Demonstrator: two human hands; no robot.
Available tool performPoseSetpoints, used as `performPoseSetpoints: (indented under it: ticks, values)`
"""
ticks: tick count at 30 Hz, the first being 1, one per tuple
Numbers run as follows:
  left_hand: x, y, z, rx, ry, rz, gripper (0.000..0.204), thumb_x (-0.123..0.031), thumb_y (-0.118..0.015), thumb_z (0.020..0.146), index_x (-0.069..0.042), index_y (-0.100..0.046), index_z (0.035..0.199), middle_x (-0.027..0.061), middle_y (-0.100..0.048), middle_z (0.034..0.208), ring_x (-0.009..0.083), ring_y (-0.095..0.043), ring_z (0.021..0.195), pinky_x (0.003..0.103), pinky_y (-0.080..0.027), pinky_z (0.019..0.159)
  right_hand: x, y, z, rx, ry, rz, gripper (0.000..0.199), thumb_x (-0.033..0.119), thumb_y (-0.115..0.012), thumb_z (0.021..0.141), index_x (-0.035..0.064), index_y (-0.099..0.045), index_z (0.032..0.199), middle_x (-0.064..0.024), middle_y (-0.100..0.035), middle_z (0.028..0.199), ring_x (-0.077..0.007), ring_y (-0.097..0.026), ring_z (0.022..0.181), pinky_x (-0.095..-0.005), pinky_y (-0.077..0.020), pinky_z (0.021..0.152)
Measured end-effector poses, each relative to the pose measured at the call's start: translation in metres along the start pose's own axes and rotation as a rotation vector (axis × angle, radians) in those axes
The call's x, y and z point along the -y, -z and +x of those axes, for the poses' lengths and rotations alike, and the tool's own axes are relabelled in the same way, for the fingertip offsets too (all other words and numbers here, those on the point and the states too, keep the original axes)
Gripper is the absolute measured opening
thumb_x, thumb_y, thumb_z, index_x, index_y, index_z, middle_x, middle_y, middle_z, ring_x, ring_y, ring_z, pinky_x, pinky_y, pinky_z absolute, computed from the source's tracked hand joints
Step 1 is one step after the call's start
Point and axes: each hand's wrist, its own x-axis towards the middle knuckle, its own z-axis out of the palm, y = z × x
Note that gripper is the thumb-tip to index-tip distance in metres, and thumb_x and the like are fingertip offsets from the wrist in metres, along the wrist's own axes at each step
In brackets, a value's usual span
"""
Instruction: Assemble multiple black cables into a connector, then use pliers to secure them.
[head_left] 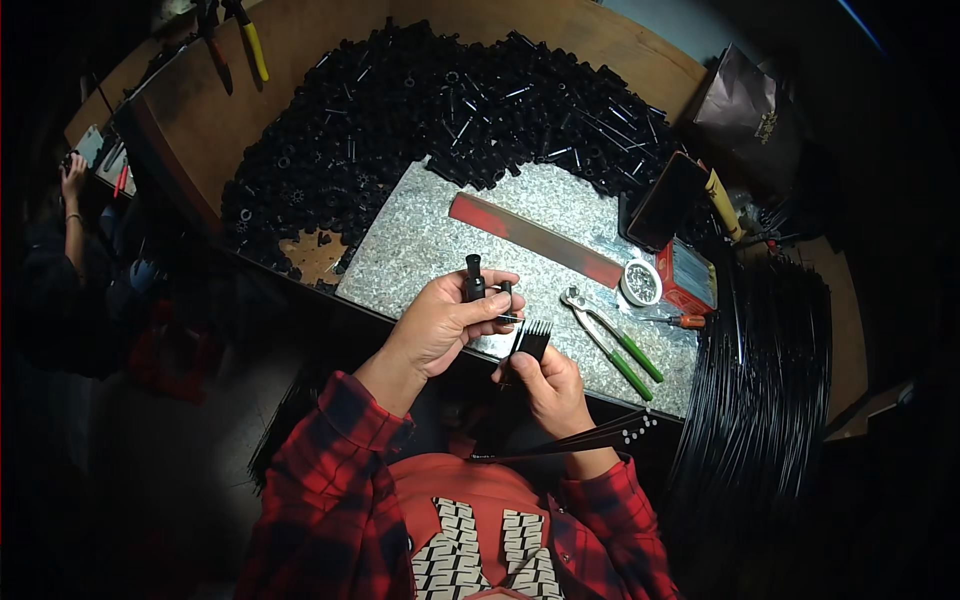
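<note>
My left hand (441, 325) is closed around a small black tubular plastic part (474, 280), with its narrow end pointing up. A second short black piece (506, 297) shows by the same fingertips. Just to the right, my right hand (550, 391) grips a flat bundle of thin black rods (533, 340) between thumb and fingers. The rods' pale metal tips point up, close to the left fingertips but whether they touch the black part I cannot tell. Lower down, a fan of thin black rods with pale round ends (610, 430) stretches past my right wrist.
A large heap of black plastic parts (400, 130) fills the back, inside a wooden surround. On the speckled board (400, 240) lie a red-brown bar (535, 240), green-handled pincers (612, 345) and a white cup (641, 283). A phone (664, 203) leans behind; long black rods (765, 370) hang right. Another person's hand (74, 178) shows left.
</note>
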Motion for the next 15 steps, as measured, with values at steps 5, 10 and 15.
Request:
performPoseSetpoints:
  ticks: [5,10,15]
  values:
    - [0.0007,0.0000,0.0007,0.017,-0.003,-0.001,0.031,-0.004,-0.060,0.088,0.000,-0.055,0.119,0.0113,-0.064,0.100,0.0165,-0.065,0.090,0.028,-0.055,0.078,0.0009,0.0012,0.0013,0.008,0.003,-0.033,0.023,0.020,-0.049,0.097,0.0010,-0.061,0.090,-0.0041,-0.065,0.079,-0.0099,-0.060,0.072,-0.0242,-0.0472,0.067]
    - [0.0006,0.0011,0.0003,0.051,0.007,-0.012,0.030,-0.005,-0.060,0.089,0.000,-0.055,0.118,0.0116,-0.064,0.100,0.0192,-0.065,0.090,0.030,-0.054,0.079,0.0027,-0.0008,0.0030,0.017,0.006,-0.009,0.022,0.019,-0.050,0.096,0.0004,-0.061,0.090,-0.0042,-0.066,0.079,-0.0099,-0.060,0.072,-0.0244,-0.0473,0.067]
    - [0.0011,0.0010,0.0012,0.066,0.020,-0.022,0.031,-0.005,-0.060,0.088,0.001,-0.054,0.118,0.0124,-0.064,0.100,0.0206,-0.065,0.090,0.031,-0.054,0.080,0.0032,0.0004,0.0031,0.026,-0.002,-0.015,0.022,0.019,-0.050,0.096,0.0001,-0.061,0.090,-0.0046,-0.066,0.079,-0.0100,-0.060,0.072,-0.0246,-0.0473,0.067]
